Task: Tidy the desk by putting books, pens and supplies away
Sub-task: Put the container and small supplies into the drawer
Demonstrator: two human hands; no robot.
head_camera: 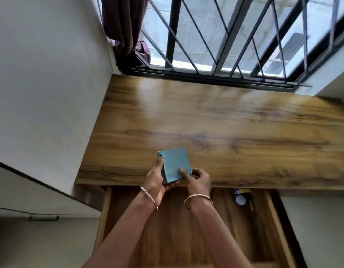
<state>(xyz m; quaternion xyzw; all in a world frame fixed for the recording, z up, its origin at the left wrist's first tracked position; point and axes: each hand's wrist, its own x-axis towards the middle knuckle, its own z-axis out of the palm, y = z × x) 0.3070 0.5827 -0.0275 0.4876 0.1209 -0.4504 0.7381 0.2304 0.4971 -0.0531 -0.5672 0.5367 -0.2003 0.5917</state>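
Note:
A small teal book (pixel 175 164) is held over the front edge of the wooden desk (pixel 215 122). My left hand (pixel 154 179) grips its left side and bottom. My right hand (pixel 197 177) holds its lower right corner, with the thumb on the cover. Under the desk's front edge a wooden drawer (pixel 167 225) stands pulled out beneath my forearms. At the drawer's far right lie a few small supplies (pixel 241 198), including a round white thing; they are blurred.
A white wall (pixel 51 84) borders the desk on the left. A barred window (pixel 225 35) runs along the back, with a dark curtain (pixel 124 26) bunched at its left corner. The image is motion-blurred.

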